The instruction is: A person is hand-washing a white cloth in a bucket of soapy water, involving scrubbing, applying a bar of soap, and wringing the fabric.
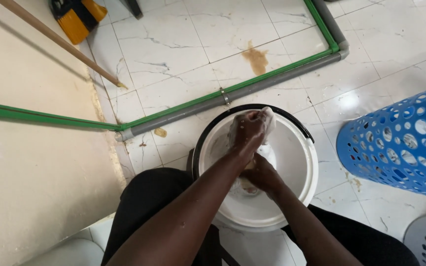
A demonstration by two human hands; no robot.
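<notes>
With our left hand (248,129) clenched on a soapy white cloth (268,119) above the white bucket (299,162) and our right hand (261,176) just below it gripping the cloth's lower end, we judge hard wringing could flick suds onto the tiled floor (188,54) beyond.

White plastic bucket (299,162): smooth, slightly glossy, black rim band. White cloth (268,120) in it: wet, soapy, soft, gripped by left hand (248,132); right hand (261,175) wet too. Floor tiles (183,44): glossy marble-look, veined, one brown stain. Blue laundry basket (400,143): perforated matt plastic. Pipes (232,93): green and grey plastic. Broom handle (60,42): bare wood. Wall (30,172): matt, rough plaster.
</notes>
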